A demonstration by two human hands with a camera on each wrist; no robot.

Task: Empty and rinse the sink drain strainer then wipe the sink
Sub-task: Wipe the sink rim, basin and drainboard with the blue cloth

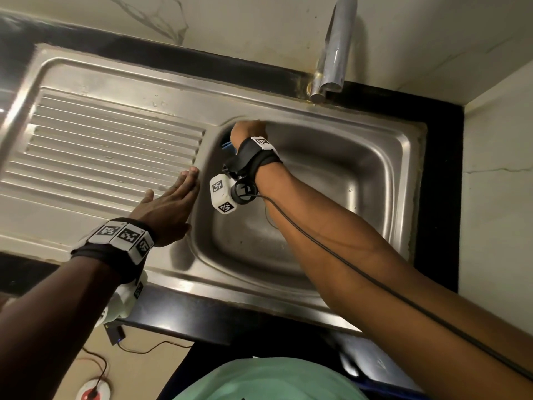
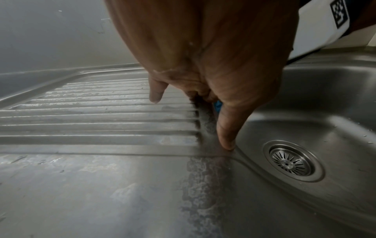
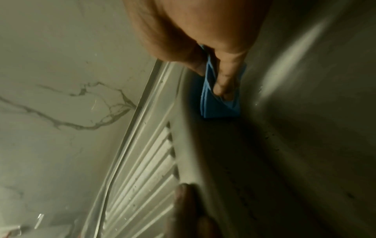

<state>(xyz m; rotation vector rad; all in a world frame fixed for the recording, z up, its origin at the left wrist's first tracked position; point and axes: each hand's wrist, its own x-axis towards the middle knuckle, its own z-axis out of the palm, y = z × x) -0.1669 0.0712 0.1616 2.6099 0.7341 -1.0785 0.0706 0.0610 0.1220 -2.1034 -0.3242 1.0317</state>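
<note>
A steel sink has its basin (image 1: 346, 180) on the right and a ribbed drainboard (image 1: 109, 145) on the left. My right hand (image 1: 248, 131) is at the basin's far left corner, where it grips a folded blue cloth (image 3: 220, 103) and presses it against the basin wall. A sliver of the cloth (image 1: 226, 145) shows in the head view. My left hand (image 1: 176, 194) lies flat, fingers straight, on the strip between drainboard and basin, holding nothing. The round slotted strainer (image 2: 293, 161) sits in the drain. In the head view my right forearm hides it.
A chrome tap (image 1: 334, 47) rises behind the basin and reaches over its back rim. Black counter (image 1: 438, 168) frames the sink, with a marbled wall (image 1: 230, 18) behind and a pale wall at the right. Water marks streak the drainboard's near flat (image 2: 203, 185).
</note>
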